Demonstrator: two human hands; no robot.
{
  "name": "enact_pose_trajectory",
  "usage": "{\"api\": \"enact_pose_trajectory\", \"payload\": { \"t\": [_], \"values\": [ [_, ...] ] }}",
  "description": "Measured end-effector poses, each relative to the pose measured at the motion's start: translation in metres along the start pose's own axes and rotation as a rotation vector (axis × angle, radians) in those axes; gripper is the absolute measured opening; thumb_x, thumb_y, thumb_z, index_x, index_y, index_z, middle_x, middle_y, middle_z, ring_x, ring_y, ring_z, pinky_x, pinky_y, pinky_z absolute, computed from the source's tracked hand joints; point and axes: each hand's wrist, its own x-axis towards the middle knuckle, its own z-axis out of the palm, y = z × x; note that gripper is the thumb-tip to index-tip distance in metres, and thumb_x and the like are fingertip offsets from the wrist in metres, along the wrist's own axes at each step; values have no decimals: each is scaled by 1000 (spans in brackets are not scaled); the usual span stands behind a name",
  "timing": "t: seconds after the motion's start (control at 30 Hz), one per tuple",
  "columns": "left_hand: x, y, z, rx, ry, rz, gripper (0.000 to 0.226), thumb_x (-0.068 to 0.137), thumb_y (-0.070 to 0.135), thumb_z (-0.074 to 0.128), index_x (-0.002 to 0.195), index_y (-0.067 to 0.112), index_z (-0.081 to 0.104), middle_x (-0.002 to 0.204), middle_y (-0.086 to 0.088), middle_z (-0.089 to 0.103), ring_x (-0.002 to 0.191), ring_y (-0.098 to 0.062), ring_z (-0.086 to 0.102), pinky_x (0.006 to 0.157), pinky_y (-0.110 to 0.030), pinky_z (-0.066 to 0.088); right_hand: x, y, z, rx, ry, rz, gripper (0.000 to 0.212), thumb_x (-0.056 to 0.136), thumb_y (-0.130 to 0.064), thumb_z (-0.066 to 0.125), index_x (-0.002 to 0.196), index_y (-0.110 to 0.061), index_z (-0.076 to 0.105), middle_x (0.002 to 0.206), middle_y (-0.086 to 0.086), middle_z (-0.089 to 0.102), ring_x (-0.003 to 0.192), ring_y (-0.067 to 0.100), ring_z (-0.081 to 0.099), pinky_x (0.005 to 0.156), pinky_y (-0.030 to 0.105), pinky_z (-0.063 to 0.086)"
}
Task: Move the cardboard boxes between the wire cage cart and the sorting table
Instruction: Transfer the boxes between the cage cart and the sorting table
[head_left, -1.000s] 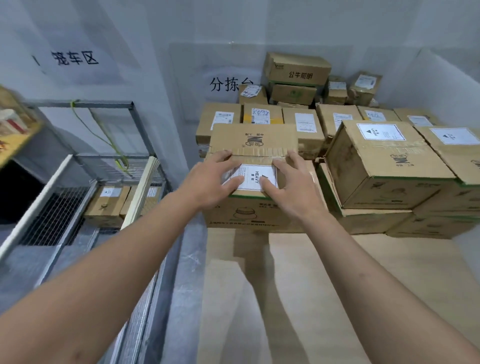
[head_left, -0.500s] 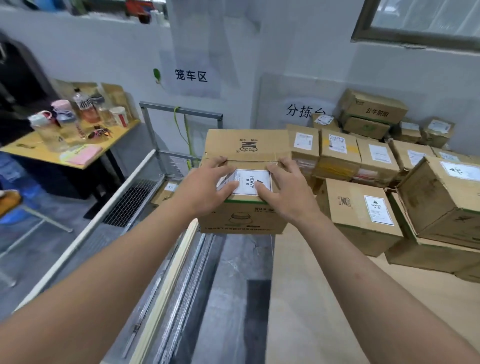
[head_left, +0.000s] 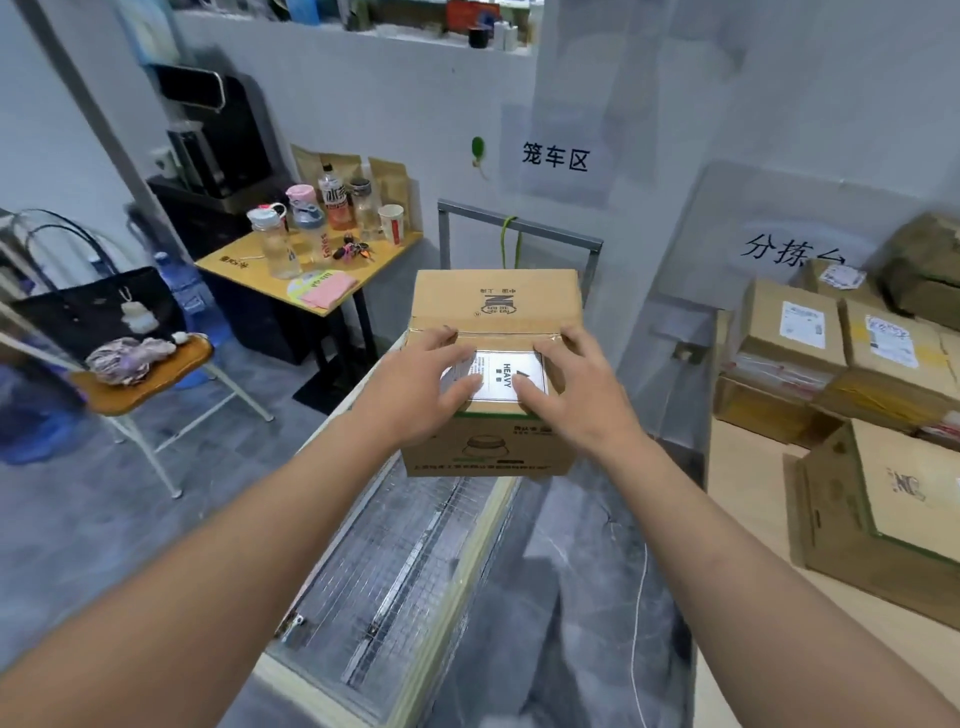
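I hold a brown cardboard box (head_left: 493, 301) with a white "HEAVY" label in the air at centre. My left hand (head_left: 421, 384) and my right hand (head_left: 576, 389) grip its near top edge, fingers spread over the label. Below the box lies the wire cage cart (head_left: 400, 571), with its mesh side and pale frame running towards me. The box hides the cart's far part. On the right stands the sorting table (head_left: 748, 478), its pale wooden top bearing several cardboard boxes (head_left: 789, 332).
At the table's near right sits a large box (head_left: 904, 509). Left of the cart are a small yellow table (head_left: 234, 267) with bottles and cups, a folding chair (head_left: 145, 384) and a black bag (head_left: 93, 312). Grey floor shows between chair and cart.
Both hands have carried the box leftwards off the sorting table's stack to above the cart. My view has swung left, bringing the yellow table and chair into sight.
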Motion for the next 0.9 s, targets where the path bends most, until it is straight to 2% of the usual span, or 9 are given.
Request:
{"api": "enact_pose_trajectory", "payload": {
  "t": [0.27,0.47,0.63,0.77,0.9],
  "values": [
    [76,-71,32,28,-37,-164,54,99,57,55,148,35,53,164,6,34,143,-23,43,115,-45,35,109,41,79,69,-128,-50,58,91,-58,67,142,-31,58,161,-5,31,142,18,41,110,43,45],
    [161,-117,70,39,-104,-329,63,92,61,63,149,35,52,164,8,34,138,-23,49,113,-45,38,204,94,137,107,-302,-53,59,90,-58,68,143,-34,56,162,-6,28,143,20,39,111,44,44],
    [208,-153,97,57,-197,-491,78,84,75,59,152,39,46,166,12,29,133,-33,49,112,-47,38,267,123,176,115,-462,-90,63,89,-57,71,145,-32,54,163,-7,25,143,19,39,111,40,40],
    [228,-173,117,32,-230,-512,78,88,67,64,155,33,44,169,5,25,146,-24,39,117,-46,29,293,136,200,115,-540,-93,69,87,-58,73,147,-30,53,162,-11,23,143,17,39,113,44,42],
    [233,-194,143,-23,-271,-557,80,89,66,65,157,33,40,170,2,22,151,-26,32,122,-48,27,307,150,224,97,-645,-64,75,86,-63,71,151,-31,50,165,-14,18,146,16,34,118,47,38]
  ]
}}
